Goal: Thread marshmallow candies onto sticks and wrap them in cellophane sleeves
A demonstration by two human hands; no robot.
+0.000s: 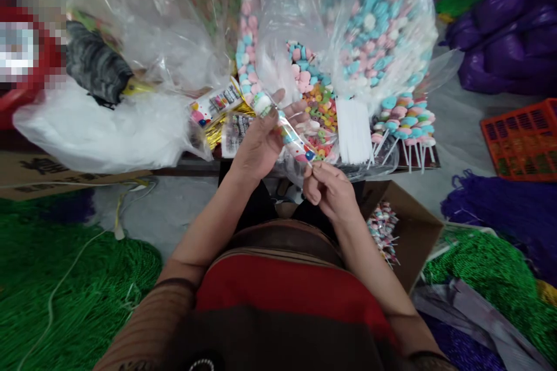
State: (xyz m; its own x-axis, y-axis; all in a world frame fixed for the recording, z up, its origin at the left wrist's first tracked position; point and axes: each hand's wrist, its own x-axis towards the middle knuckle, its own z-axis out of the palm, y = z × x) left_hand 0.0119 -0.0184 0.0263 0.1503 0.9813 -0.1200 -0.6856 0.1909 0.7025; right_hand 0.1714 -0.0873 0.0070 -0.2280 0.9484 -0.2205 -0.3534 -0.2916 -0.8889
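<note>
Between my hands lies a slim printed clear wrapper (298,144) with candies inside, slanting down to the right. My left hand (261,142) closes around its upper part, thumb on top and a few fingers stretched beneath. My right hand (331,188) pinches its lower end, where a thin white stick seems to poke out. Just behind are loose gummy rings (321,110) and a stack of white sticks (354,130). Left of my left hand lie printed wrappers (217,103) and gold twist ties (214,130). Candy skewers (407,119) with white sticks are piled at the right.
Big clear bags of pink and blue candies (369,23) stand at the back. A co-worker's camouflage sleeve (98,64) reaches in at left over a white plastic bag (108,127). Below right, a cardboard box (411,229) holds wrapped candy sticks (383,229). An orange crate (522,142) stands at right.
</note>
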